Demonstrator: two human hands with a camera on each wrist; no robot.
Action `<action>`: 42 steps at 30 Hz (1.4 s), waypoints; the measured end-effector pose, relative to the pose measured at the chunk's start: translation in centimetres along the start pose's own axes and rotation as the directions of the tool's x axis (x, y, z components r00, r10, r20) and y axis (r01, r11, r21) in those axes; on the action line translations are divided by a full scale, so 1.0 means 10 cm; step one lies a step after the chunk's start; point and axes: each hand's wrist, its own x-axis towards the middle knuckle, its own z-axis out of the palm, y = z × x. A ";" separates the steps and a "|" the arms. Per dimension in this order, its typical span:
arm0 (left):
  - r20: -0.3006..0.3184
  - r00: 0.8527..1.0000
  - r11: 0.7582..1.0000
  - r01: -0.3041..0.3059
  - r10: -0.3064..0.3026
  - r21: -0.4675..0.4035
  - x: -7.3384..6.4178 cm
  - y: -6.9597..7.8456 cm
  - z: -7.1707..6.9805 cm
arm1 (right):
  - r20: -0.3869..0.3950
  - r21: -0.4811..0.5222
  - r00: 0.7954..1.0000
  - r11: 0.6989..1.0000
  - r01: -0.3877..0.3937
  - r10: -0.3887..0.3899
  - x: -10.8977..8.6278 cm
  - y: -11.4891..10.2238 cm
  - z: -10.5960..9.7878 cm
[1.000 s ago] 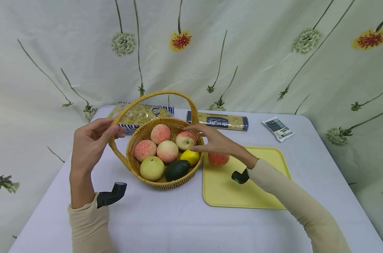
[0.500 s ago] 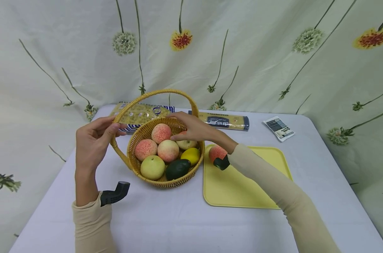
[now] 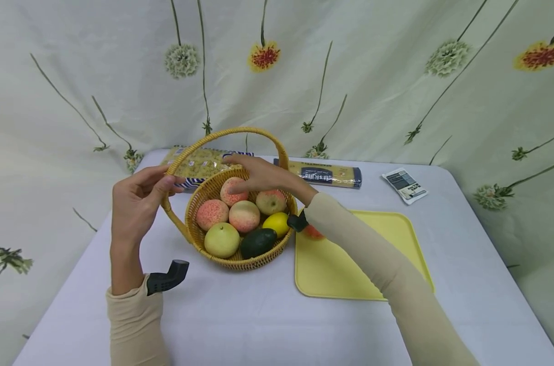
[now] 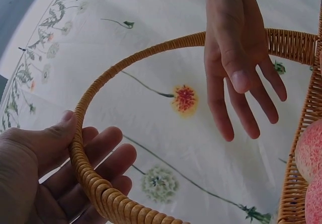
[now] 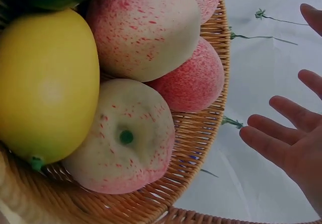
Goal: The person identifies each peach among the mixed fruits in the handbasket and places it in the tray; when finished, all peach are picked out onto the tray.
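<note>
A wicker basket (image 3: 240,264) full of fruit stands on the table, its arched handle (image 3: 240,130) raised. My left hand (image 3: 137,206) grips the left side of that handle, thumb in front and fingers behind. Over the back of the basket reaches my right hand (image 3: 270,175), fingers spread and holding nothing; the right wrist view shows them apart from the fruit. Inside are several peaches (image 3: 244,216), a yellow-green round fruit (image 3: 222,240), a yellow lemon (image 3: 275,222) and a dark green avocado (image 3: 258,243). A reddish fruit (image 3: 312,233) on the yellow tray (image 3: 341,274) is mostly hidden by my right forearm.
Behind the basket lie a bag of pasta (image 3: 199,162) and a long pack of spaghetti (image 3: 332,174). A small white sachet (image 3: 405,185) is at the back right. A flowered cloth (image 3: 373,76) hangs behind the table.
My right hand has moved left and away from me, from the basket's right rim to above its back. The left hand keeps its hold on the handle.
</note>
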 end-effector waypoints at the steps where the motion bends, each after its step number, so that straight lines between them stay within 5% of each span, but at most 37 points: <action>1: 0.000 1.000 1.000 0.002 -0.002 0.005 0.00 0.00 0.00 | 0.005 0.010 1.000 1.000 -0.007 0.007 0.01 0.00 0.01; 42: 0.019 0.999 1.000 0.028 -0.028 0.008 -0.01 0.01 -0.02 | 0.068 0.077 0.979 0.977 -0.198 0.193 0.29 0.16 0.19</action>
